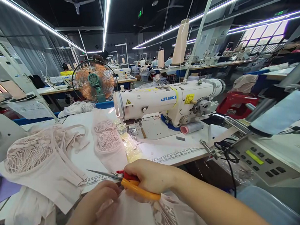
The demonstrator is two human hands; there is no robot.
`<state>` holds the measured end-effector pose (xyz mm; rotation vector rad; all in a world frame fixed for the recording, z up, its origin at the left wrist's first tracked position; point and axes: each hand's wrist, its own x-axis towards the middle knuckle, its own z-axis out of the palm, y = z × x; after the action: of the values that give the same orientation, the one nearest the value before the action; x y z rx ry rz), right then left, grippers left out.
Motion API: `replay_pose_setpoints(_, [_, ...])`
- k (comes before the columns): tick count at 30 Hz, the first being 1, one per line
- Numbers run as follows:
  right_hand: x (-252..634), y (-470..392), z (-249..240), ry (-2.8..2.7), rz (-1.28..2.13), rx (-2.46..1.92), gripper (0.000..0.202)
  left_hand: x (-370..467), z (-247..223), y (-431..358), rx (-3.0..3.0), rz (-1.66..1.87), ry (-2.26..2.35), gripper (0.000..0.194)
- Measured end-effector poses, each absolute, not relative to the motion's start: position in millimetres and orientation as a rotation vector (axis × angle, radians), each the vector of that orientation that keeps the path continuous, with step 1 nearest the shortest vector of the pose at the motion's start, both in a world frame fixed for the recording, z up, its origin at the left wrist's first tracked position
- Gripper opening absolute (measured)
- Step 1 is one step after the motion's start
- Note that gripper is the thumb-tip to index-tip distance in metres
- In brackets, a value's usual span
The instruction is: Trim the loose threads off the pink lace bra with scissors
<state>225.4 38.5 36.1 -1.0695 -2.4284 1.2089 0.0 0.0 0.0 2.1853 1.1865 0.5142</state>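
My right hand (152,174) grips a pair of scissors (139,190) with orange and red handles, blades pointing left. Below it my left hand (100,195) is closed on a pale pink lace bra (133,213) at the table's front edge; part of that garment hides under both hands. A second pale pink bra (36,154) lies in a heap to the left. Another lace piece (107,137) rests on the table near the needle end of the white sewing machine (150,102).
A measuring tape strip (175,155) runs along the table's front. A fan (94,82) stands behind, left of the machine. On the right are a control box (269,161), a roll of pale material (281,110) and a red stool (236,104). Thread cones (180,44) stand above.
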Motion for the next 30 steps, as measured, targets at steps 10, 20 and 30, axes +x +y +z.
replay_pose_setpoints(10, [236.0,51.2,29.0,-2.483,1.101,-1.098,0.027,32.2,-2.2,2.4,1.359,0.691,1.229,0.043])
replay_pose_setpoints(20, [231.8,54.5,24.4,-2.426,1.102,-1.096,0.032,27.0,-6.5,12.9,1.322,0.564,1.304,0.051])
replay_pose_setpoints(30, [231.5,52.4,24.1,-2.429,1.099,-1.07,0.028,28.2,-11.3,12.2,1.296,0.652,1.329,0.05])
